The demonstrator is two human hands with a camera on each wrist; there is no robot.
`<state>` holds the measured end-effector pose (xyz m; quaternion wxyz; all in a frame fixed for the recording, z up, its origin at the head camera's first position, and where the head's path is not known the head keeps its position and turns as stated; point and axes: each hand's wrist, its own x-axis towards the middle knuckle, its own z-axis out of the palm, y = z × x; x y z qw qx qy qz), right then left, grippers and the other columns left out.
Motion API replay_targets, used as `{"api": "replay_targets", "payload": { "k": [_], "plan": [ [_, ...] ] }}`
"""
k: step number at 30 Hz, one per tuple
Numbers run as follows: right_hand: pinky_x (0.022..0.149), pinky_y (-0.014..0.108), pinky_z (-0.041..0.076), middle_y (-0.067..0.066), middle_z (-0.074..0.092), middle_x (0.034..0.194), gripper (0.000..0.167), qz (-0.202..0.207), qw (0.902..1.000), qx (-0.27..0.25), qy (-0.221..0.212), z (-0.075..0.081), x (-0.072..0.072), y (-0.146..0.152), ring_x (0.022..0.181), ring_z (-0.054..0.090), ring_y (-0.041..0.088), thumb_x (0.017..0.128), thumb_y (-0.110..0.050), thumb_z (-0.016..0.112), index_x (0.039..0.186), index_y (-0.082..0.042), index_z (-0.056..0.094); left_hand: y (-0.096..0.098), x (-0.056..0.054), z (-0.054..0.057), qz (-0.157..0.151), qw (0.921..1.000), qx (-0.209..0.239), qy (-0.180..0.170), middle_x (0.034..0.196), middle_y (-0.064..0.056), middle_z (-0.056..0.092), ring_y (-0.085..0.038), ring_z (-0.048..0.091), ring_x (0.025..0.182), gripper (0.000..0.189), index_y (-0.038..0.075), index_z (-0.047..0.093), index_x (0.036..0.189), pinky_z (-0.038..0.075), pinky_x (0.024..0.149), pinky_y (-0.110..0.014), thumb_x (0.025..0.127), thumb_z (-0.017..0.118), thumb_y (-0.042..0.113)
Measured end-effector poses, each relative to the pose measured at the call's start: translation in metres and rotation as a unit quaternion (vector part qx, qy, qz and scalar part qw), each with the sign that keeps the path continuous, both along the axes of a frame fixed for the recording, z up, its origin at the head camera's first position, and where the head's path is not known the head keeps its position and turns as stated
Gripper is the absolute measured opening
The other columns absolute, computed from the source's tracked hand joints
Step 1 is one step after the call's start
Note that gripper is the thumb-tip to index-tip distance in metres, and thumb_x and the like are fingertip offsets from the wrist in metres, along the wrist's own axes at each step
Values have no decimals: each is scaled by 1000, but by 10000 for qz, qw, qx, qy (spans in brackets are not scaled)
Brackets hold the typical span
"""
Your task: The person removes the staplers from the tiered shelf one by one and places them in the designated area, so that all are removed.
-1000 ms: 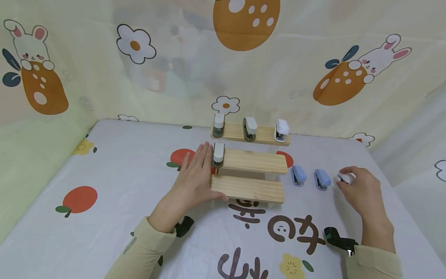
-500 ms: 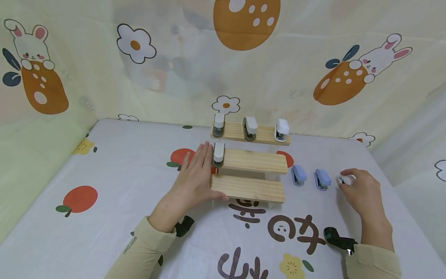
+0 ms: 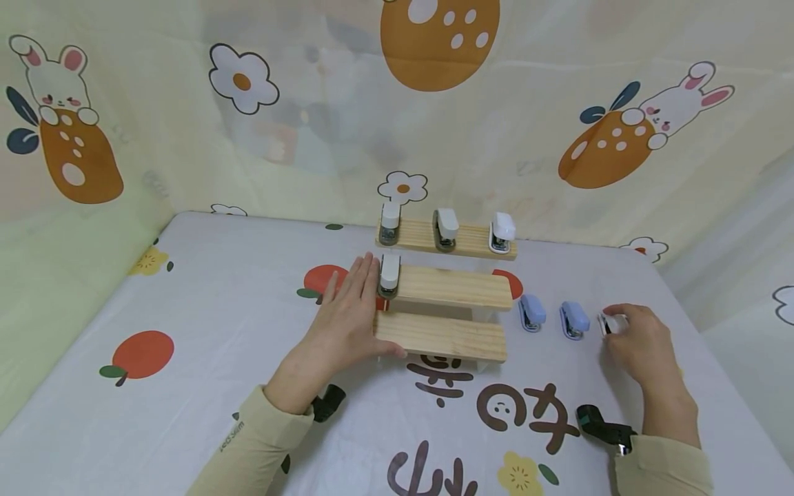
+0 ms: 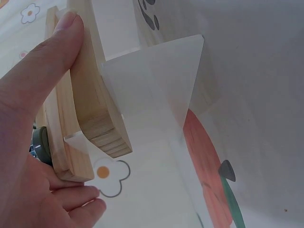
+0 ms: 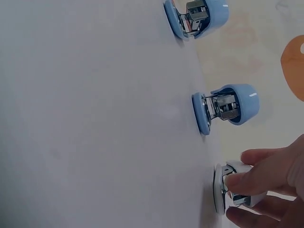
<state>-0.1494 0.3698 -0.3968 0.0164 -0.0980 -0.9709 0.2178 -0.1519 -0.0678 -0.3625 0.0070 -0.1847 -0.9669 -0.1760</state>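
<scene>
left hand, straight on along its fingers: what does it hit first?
The left hand would probably meet the rear wooden board at its left end, by that board's leftmost stapler. Height and depth are unclear, so it might pass beside it.

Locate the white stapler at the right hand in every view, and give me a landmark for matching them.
Head: the white stapler is right of centre, gripped by the right hand.
Left wrist: not in this picture.
Right wrist: low, right of centre, partly covered by that hand.
Landmark, head and right wrist only: the nearest blue stapler, left of it in head, above it in right wrist.
</scene>
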Motion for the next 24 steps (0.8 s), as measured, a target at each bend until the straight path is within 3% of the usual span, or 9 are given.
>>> {"api": "replay_targets", "payload": {
  "k": [4, 7, 15, 21, 24],
  "plan": [
    [103, 74, 29, 43, 32, 142, 46, 60, 9999, 2, -111, 5, 2, -2, 130, 30, 62, 85, 4, 57, 129, 10, 52, -1, 0, 0, -12, 10000, -11, 39, 167, -16, 7, -29, 8, 156, 145, 0, 6, 158, 8, 125, -55, 57, 87, 64],
    [103, 75, 28, 42, 31, 145, 45, 115, 9999, -12, 92, 13, 6, -5, 131, 29, 62, 88, -1, 56, 131, 9, 50, -1, 1, 1, -19, 10000, -16, 56, 167, -16, 8, -29, 8, 156, 145, 0, 6, 158, 9, 125, -55, 57, 87, 64],
    [90, 71, 43, 33, 34, 149, 39, 62, 9943, 34, 1066, 47, 16, -28, 120, 42, 58, 96, -9, 56, 133, 5, 53, -3, 0, 1, -12, 10000, -48, 68, 167, -16, 7, -29, 8, 156, 145, 0, 6, 158, 9, 125, -55, 57, 86, 66],
    [86, 67, 47, 28, 40, 148, 36, 203, 9854, 88, 1688, 67, 26, -54, 115, 49, 54, 95, -7, 59, 130, 3, 57, -2, -1, 0, -11, 10000, -40, 19, 167, -15, 7, -29, 8, 156, 144, 1, 6, 158, 7, 125, -54, 57, 87, 65],
    [82, 45, 52, 26, 47, 142, 34, 337, 9768, 135, 2110, 75, 30, -68, 109, 53, 52, 93, -5, 62, 126, 2, 61, -1, 0, 0, -20, 10000, -48, 21, 167, -15, 7, -29, 9, 156, 144, 1, 6, 158, 8, 125, -54, 57, 86, 66]
  ]
}}
